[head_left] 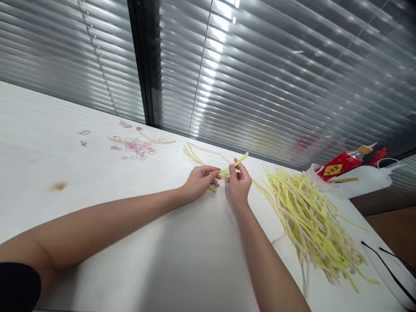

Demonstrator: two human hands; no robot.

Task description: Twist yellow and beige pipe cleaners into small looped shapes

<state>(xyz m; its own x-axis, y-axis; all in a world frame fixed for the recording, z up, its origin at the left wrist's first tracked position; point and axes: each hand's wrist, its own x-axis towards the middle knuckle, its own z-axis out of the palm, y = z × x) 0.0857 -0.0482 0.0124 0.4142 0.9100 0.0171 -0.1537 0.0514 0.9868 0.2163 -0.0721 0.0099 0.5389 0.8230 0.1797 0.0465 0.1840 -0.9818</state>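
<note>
My left hand (202, 181) pinches soft yellow yarn strands (224, 173) between thumb and fingers above the white table. Close beside it, my right hand (239, 184) also has its fingers closed on the yarn, and one yellow end (242, 159) sticks up past its fingertips. Loose yellow and beige strands (191, 152) lie on the table just behind my hands. To the right spreads a large heap of yellow and beige yarn (308, 212). How the strands cross between my fingers is too small to make out.
Several small coloured bands (134, 147) lie scattered at the back left. A red-labelled bottle (338, 167), a white cup (312, 175) and a white bottle (367, 181) sit at the back right. Black-framed glasses (388, 272) rest near the right edge. Blinds (276, 86) line the back.
</note>
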